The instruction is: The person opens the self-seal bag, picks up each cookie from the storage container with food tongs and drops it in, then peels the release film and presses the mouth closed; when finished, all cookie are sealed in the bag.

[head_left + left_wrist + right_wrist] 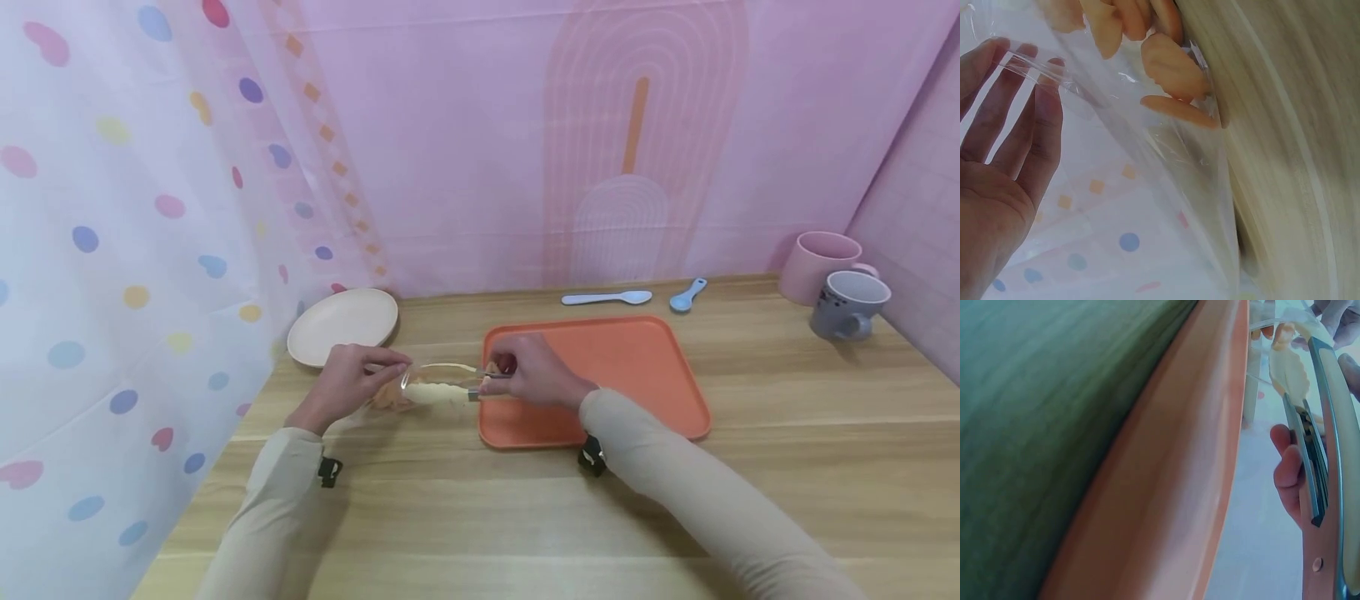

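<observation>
My left hand [347, 385] pinches the edge of a clear plastic bag [1172, 147] between thumb and fingertips, left of the tray. Inside the bag lie several flat, oval, orange-tan food pieces [1175, 69]; their exact kind is unclear. With its fingers wrapped round the metal arms, my right hand [536, 372] holds a pair of tongs [435, 393] with cream, scalloped tips. The tongs point left, their tips spread apart near the bag's mouth. In the right wrist view, one scalloped tip [1289, 369] shows close to the bag; whether it touches a piece is unclear.
An orange tray [637, 375] lies under the right forearm. Behind the left hand is a cream plate [345, 321]. Along the back lie a pale blue knife-like spreader [606, 298] and a small blue spoon [687, 297]. Pink [812, 271] and grey [843, 312] mugs stand at the right.
</observation>
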Demonstrator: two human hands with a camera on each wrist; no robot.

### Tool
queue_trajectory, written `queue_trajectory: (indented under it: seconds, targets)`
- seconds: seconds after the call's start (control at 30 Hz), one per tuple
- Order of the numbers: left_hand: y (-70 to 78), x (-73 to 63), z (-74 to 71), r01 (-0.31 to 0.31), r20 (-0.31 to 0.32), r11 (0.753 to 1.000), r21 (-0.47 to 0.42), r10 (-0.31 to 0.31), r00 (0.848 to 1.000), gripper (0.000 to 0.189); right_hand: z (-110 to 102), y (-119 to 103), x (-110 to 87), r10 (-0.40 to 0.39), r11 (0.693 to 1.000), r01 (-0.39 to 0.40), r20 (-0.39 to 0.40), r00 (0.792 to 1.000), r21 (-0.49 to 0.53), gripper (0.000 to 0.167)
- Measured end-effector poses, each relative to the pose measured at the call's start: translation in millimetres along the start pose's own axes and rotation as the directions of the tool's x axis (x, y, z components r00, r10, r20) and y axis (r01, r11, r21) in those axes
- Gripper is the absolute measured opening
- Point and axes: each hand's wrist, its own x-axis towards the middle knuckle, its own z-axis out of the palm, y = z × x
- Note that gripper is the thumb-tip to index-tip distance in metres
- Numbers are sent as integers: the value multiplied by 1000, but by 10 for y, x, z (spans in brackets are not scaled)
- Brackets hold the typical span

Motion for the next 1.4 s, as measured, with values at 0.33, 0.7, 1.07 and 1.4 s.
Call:
queue_trajectory:
  seconds: [0.33,0.7,1.07,1.4]
  targets:
    - [-20,-16,-4,11,-3,1000,5,-11,1000,9,31,-133,85,-80,985,83,27,996,-150,33]
    - [-61,-66,-41,33,1,999,20,-33,999,10,95,-154,157,-71,990,74,29,997,-121,34]
    - [-81,-83,-21,7,28,1000,30,-8,1000,10,-145,10,-22,75,997,-73,43,996,-27,26]
    - [-72,-48,-20,0,25,1000,31,-1,1000,10,-690,180,-386,160,986,-158,34,987,-62,26]
